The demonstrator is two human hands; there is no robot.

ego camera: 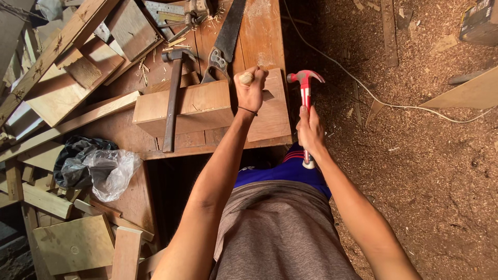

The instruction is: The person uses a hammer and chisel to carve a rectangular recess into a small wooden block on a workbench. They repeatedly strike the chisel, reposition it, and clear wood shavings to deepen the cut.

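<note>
The right hand (310,130) is wrapped tight round a red claw hammer (306,98), head up, clear of the bench. The left hand (251,89) is fisted over a wooden chisel handle (246,78), steadying it upright on the board (270,111).

We can't make out what the left hand (250,89) grips; only a rounded wooden end shows above the closed fingers, and what lies under that fist on the board (270,116) is hidden; the right hand (310,130) covers the middle of the red claw hammer (306,83) handle; the handsaw (226,36) blade runs off the top edge; both our elbows are cut off at the bottom; the contents of the plastic bags (96,166) stay unreadable.
</note>
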